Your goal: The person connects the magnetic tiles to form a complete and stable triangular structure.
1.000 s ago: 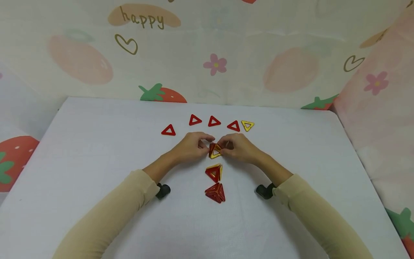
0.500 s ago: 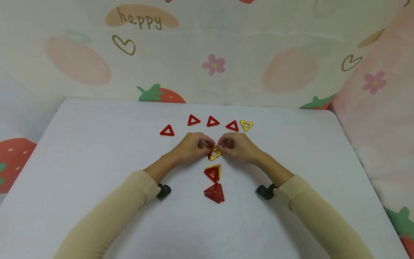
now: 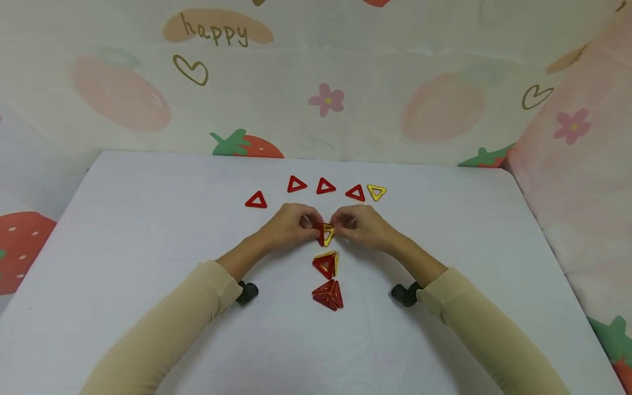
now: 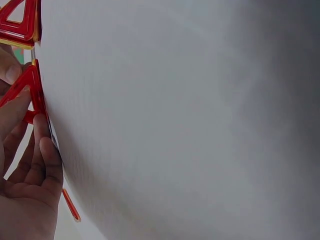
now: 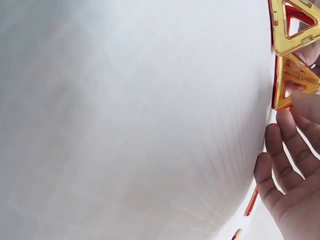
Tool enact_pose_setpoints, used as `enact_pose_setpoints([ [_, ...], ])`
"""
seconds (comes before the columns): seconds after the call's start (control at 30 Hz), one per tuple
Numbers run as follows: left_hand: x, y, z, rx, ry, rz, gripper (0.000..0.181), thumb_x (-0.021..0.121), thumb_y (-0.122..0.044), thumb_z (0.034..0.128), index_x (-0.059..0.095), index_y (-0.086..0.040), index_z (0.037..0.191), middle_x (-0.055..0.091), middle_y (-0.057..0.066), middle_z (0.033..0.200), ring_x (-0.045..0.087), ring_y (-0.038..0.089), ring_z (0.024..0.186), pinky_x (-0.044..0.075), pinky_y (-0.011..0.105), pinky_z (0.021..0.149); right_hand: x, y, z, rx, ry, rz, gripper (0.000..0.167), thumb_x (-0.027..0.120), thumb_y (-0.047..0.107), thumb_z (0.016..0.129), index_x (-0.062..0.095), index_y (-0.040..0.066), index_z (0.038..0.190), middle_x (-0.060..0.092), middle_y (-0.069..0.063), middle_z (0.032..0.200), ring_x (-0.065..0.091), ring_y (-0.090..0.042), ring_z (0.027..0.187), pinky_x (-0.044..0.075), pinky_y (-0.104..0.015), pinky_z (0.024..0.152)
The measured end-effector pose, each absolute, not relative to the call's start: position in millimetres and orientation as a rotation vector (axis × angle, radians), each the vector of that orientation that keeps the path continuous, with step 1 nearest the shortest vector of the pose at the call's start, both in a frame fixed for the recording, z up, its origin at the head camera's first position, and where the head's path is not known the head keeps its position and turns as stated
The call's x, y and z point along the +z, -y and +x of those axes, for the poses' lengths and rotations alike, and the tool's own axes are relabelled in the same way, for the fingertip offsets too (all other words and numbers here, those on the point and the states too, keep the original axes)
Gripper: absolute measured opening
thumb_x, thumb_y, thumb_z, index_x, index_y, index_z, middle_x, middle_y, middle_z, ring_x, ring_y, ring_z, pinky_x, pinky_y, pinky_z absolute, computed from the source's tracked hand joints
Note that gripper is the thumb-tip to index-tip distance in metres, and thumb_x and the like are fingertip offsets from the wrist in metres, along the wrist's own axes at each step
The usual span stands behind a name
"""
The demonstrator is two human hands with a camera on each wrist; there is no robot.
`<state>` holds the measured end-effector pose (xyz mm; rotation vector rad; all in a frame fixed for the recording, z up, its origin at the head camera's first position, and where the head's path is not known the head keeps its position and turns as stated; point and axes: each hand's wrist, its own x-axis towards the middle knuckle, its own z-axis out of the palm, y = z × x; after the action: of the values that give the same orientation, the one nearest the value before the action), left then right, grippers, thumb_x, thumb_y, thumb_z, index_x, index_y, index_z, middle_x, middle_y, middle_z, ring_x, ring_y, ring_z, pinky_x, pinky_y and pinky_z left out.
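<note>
A small pyramid of red and yellow magnetic triangle tiles [image 3: 321, 239] stands between my two hands in the head view. My left hand [image 3: 292, 224] pinches its red side; the left wrist view has the thumb lying across that red tile [image 4: 36, 82]. On the other side my right hand [image 3: 364, 226] grips the yellow side, its thumb on the yellow tile [image 5: 280, 85] in the right wrist view. Nearer to me sits a red and yellow pyramid [image 3: 318, 264], close to the held one. In front of that one is a mostly red pyramid [image 3: 328, 300].
Along the far part of the white table [image 3: 168, 219] lie several loose flat triangle tiles: red ones, such as the leftmost red tile [image 3: 256, 204], and one yellow tile [image 3: 377, 197]. A printed cloth [image 3: 365, 60] hangs behind the table edge.
The held pyramid has turned a little and shifted slightly toward me and left, with both hands following. The other pyramids and the loose tiles stay where they were.
</note>
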<state>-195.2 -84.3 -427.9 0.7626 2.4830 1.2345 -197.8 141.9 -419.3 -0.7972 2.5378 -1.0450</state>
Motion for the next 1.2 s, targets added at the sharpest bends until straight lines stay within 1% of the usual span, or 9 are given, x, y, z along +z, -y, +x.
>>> enact_pose_setpoints([
  [0.17,-429,86,-195,1.231,-2.486,0.766,0.015,0.076,-0.006,0.0871,0.072,-0.005,0.101,0.071,0.003,0.097,0.061,0.013,0.077,0.05,0.025,0.072,-419,-143,-198,-1.032,-2.537,-0.789,0.017,0.07,0.005,0.091,0.07,0.004,0.108,0.07,-0.003,0.1,0.063,-0.016,0.093,0.052,-0.036,0.087],
  [0.3,-428,89,-194,1.227,-2.488,0.746,0.016,0.077,-0.009,0.0866,0.072,-0.007,0.101,0.07,0.002,0.094,0.059,0.014,0.076,0.049,0.026,0.071,-418,-150,-201,-1.024,-2.6,-0.731,0.022,0.072,0.009,0.091,0.07,0.005,0.112,0.07,-0.004,0.104,0.062,-0.017,0.096,0.052,-0.037,0.089],
  [0.47,-428,90,-194,1.227,-2.484,0.721,0.017,0.079,-0.013,0.086,0.071,-0.007,0.1,0.069,0.001,0.094,0.059,0.014,0.077,0.049,0.026,0.071,-418,-166,-208,-1.077,-2.734,-0.612,0.027,0.073,0.009,0.09,0.068,0.003,0.116,0.068,-0.008,0.108,0.061,-0.022,0.098,0.051,-0.039,0.087],
  [0.63,-429,91,-194,1.232,-2.492,0.695,0.018,0.08,-0.017,0.0855,0.07,-0.008,0.098,0.067,0.001,0.094,0.058,0.015,0.077,0.048,0.027,0.071,-419,-186,-221,-1.166,-2.855,-0.509,0.031,0.071,0.006,0.09,0.065,-0.001,0.12,0.065,-0.016,0.117,0.06,-0.029,0.101,0.047,-0.045,0.088],
  [0.77,-429,91,-194,1.234,-2.496,0.667,0.019,0.08,-0.019,0.0854,0.07,-0.009,0.099,0.067,0.001,0.095,0.057,0.016,0.077,0.048,0.027,0.071,-422,-201,-231,-1.141,-2.896,-0.386,0.042,0.071,0.008,0.089,0.061,0.001,0.129,0.061,-0.017,0.129,0.056,-0.032,0.11,0.042,-0.048,0.095],
  [0.9,-430,92,-195,1.241,-2.487,0.652,0.02,0.081,-0.019,0.0851,0.07,-0.009,0.099,0.067,0.001,0.095,0.057,0.016,0.077,0.048,0.027,0.071,-424,-212,-239,-1.112,-2.84,-0.325,0.051,0.071,0.009,0.09,0.055,0.004,0.138,0.056,-0.015,0.138,0.049,-0.032,0.125,0.037,-0.05,0.105],
  [1.03,-430,92,-195,1.254,-2.483,0.665,0.02,0.081,-0.019,0.0849,0.07,-0.009,0.098,0.067,0.001,0.094,0.058,0.017,0.077,0.048,0.027,0.072,-425,-219,-245,-1.153,-2.76,-0.326,0.055,0.071,0.004,0.089,0.052,0.002,0.14,0.055,-0.016,0.14,0.045,-0.032,0.132,0.033,-0.051,0.11],
  [1.2,-430,92,-196,1.254,-2.488,0.664,0.019,0.081,-0.019,0.0851,0.071,-0.009,0.099,0.067,0.001,0.093,0.058,0.017,0.077,0.048,0.027,0.072,-423,-219,-249,-1.179,-2.696,-0.36,0.052,0.069,0.0,0.089,0.053,-0.001,0.138,0.057,-0.018,0.138,0.047,-0.033,0.132,0.027,-0.051,0.114],
])
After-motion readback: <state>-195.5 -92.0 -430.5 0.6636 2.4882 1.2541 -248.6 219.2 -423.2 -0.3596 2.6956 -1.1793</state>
